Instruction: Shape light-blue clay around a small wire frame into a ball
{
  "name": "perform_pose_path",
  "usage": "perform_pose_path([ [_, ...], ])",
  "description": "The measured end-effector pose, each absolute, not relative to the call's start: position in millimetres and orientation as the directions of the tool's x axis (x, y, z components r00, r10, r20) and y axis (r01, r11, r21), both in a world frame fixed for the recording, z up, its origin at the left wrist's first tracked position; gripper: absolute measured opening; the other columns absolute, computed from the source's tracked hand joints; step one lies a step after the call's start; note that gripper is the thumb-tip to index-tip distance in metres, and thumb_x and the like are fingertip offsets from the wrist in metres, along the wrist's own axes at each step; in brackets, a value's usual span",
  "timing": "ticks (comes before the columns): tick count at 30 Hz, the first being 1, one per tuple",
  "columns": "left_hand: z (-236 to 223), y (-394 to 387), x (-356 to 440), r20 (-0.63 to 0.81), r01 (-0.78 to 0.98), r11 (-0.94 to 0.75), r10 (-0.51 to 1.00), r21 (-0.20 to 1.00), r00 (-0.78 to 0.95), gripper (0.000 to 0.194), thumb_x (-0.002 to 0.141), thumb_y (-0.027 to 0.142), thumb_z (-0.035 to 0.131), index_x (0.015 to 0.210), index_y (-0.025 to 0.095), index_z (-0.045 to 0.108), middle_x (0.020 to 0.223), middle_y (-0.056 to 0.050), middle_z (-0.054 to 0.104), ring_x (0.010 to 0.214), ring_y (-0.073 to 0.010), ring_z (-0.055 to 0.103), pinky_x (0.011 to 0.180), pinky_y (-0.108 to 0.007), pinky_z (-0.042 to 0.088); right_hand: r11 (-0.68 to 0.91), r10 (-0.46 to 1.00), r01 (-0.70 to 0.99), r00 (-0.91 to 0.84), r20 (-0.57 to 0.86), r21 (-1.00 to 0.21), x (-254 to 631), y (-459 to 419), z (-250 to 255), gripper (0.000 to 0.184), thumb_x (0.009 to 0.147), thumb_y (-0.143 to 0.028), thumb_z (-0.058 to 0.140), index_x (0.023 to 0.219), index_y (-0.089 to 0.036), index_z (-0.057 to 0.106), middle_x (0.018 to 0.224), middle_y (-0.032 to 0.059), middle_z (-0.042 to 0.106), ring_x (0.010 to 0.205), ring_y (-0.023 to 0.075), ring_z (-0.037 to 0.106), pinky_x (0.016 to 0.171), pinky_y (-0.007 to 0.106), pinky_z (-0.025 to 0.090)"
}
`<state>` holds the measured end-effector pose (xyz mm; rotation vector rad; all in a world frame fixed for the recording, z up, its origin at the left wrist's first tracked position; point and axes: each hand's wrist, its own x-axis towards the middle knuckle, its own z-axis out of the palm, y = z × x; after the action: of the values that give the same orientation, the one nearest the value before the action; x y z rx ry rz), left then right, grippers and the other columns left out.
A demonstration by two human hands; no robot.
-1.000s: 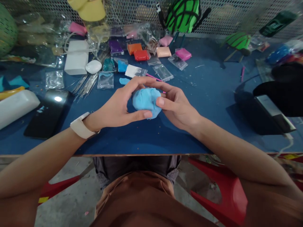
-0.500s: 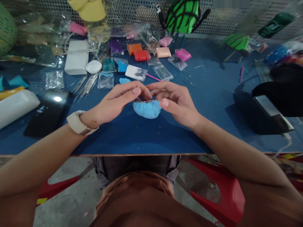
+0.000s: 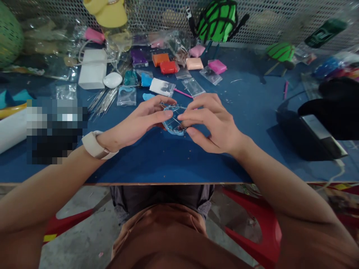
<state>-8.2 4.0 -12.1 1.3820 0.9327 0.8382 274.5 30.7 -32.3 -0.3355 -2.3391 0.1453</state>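
Between my hands is a wire frame covered in light blue clay point(image 3: 174, 120), its open wire side turned up toward me. Thin wires cross its hollow, and blue clay shows along the lower rim. My left hand point(image 3: 148, 117) grips its left edge, thumb on top and fingers behind and below. At the right rim, my right hand point(image 3: 211, 125) pinches the edge with thumb and fingertips. A flat scrap of light blue clay point(image 3: 148, 96) lies on the table just beyond my left fingers. Near it a pink stick point(image 3: 183, 92) runs toward my right hand.
Clay packets, among them a red one point(image 3: 168, 67), and clear bags lie across the back of the blue table point(image 3: 134, 164). Thin metal wires point(image 3: 105, 101) are bundled at left. Green striped clay models point(image 3: 217, 22) stand at the back; a black box-like object point(image 3: 316, 138) is at right.
The blue clay piece has been turned over, so its smooth clay side faces away and its wire interior faces up. My right fingers have moved onto its right rim.
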Motion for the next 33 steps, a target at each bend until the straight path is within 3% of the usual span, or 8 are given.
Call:
perform_pose_path([
  [3, -12.1, 2.4, -4.3, -0.092, -0.016, 0.107, 0.914, 0.994, 0.394, 0.039, 0.108, 0.052, 0.091, 0.137, 0.029, 0.083, 0.115, -0.006, 0.075, 0.107, -0.0257, 0.074, 0.091, -0.042, 0.067, 0.966, 0.254, 0.216, -0.699, 0.669, -0.141, 276.1, 31.1, -33.2, 0.041, 0.119, -0.030, 0.054, 0.159, -0.034, 0.062, 0.116, 0.0043, 0.078, 0.127, 0.0330, 0.073, 0.122, 0.068, 0.054],
  [8, -18.7, 0.7, 2.3, -0.102, -0.150, 0.208, 0.849, 0.967, 0.518, 0.029, 0.106, 0.049, 0.091, 0.111, 0.023, 0.079, 0.113, -0.006, 0.078, 0.107, -0.0259, 0.080, 0.096, -0.048, 0.076, 0.949, 0.254, 0.314, -0.732, 0.632, -0.017, 276.1, 26.9, -31.6, 0.036, 0.123, -0.035, 0.054, 0.157, -0.032, 0.065, 0.128, 0.0087, 0.075, 0.132, 0.0330, 0.070, 0.122, 0.066, 0.057],
  [13, -24.5, 0.2, 6.3, -0.070, -0.165, 0.163, 0.886, 0.973, 0.457, 0.014, 0.107, 0.030, 0.085, 0.116, 0.025, 0.076, 0.111, -0.003, 0.075, 0.105, -0.0223, 0.079, 0.091, -0.040, 0.076, 0.933, 0.256, 0.351, -0.800, 0.542, 0.076, 273.5, 22.2, -27.7, 0.027, 0.123, -0.030, 0.060, 0.146, -0.029, 0.074, 0.124, 0.0088, 0.082, 0.139, 0.0335, 0.071, 0.126, 0.067, 0.057],
  [17, -29.3, -0.3, 7.9, 0.004, -0.134, 0.052, 0.921, 0.990, 0.390, 0.027, 0.105, 0.030, 0.087, 0.129, 0.030, 0.078, 0.113, -0.003, 0.073, 0.100, -0.0203, 0.074, 0.081, -0.033, 0.072, 0.931, 0.191, 0.317, -0.844, 0.501, 0.180, 270.8, 19.7, -22.6, 0.027, 0.124, -0.024, 0.062, 0.145, -0.027, 0.078, 0.118, 0.0043, 0.089, 0.144, 0.0320, 0.073, 0.131, 0.067, 0.058],
  [21, -37.0, -0.5, 6.9, 0.074, -0.080, -0.048, 0.930, 0.996, 0.359, 0.027, 0.107, 0.033, 0.085, 0.132, 0.033, 0.076, 0.114, -0.002, 0.071, 0.093, -0.0183, 0.068, 0.075, -0.029, 0.063, 0.900, 0.105, 0.308, -0.840, 0.532, 0.308, 266.6, 17.3, -19.3, 0.022, 0.124, -0.024, 0.065, 0.141, -0.022, 0.080, 0.118, 0.0026, 0.090, 0.138, 0.0290, 0.076, 0.131, 0.060, 0.061],
  [28, -41.0, 0.6, 5.4, 0.138, -0.032, -0.136, 0.907, 0.990, 0.397, 0.043, 0.112, 0.040, 0.079, 0.154, 0.038, 0.070, 0.121, -0.003, 0.073, 0.101, -0.0213, 0.071, 0.085, -0.034, 0.066, 0.863, 0.076, 0.343, -0.814, 0.576, 0.370, 262.5, 13.5, -18.1, 0.017, 0.121, -0.019, 0.070, 0.129, -0.021, 0.085, 0.106, 0.0017, 0.088, 0.132, 0.0301, 0.079, 0.131, 0.059, 0.061],
  [33, -44.1, 2.2, 5.8, 0.156, 0.010, -0.170, 0.924, 0.985, 0.349, 0.043, 0.112, 0.040, 0.080, 0.154, 0.036, 0.071, 0.121, -0.003, 0.073, 0.092, -0.0190, 0.067, 0.080, -0.032, 0.061, 0.884, 0.283, 0.422, -0.826, 0.487, 0.202, 261.7, 10.1, -21.8, 0.034, 0.121, -0.015, 0.064, 0.137, -0.033, 0.087, 0.117, 0.0048, 0.088, 0.146, 0.0355, 0.075, 0.135, 0.075, 0.054],
])
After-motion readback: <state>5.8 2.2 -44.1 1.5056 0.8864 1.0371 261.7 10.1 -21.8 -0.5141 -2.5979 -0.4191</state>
